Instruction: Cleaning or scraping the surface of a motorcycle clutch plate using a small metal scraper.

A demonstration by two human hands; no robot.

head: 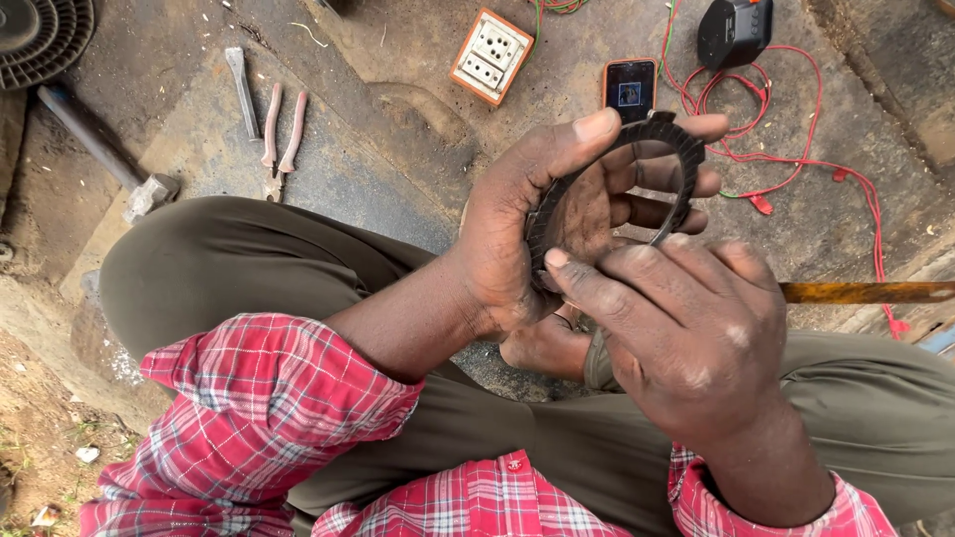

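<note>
Two hands share one dark toothed ring [617, 174], a flat friction-type disc with a notched outer edge, held upright above the lap. Left hand [557, 214] curls around the ring's left arc, thumb over the top edge and fingers closed behind it. Right hand [686, 328] lies at the ring's near edge, fingers drawn together against the rim, index finger laid along the left arc; whether it pinches something small cannot be told. Judged step: inspecting or cleaning the ring's edge; a further turn would need the left grip eased slightly. Farther out on the ground: pliers [282, 134], hammer [104, 154], socket board [491, 56], phone [630, 89], red cable [796, 149].
</note>
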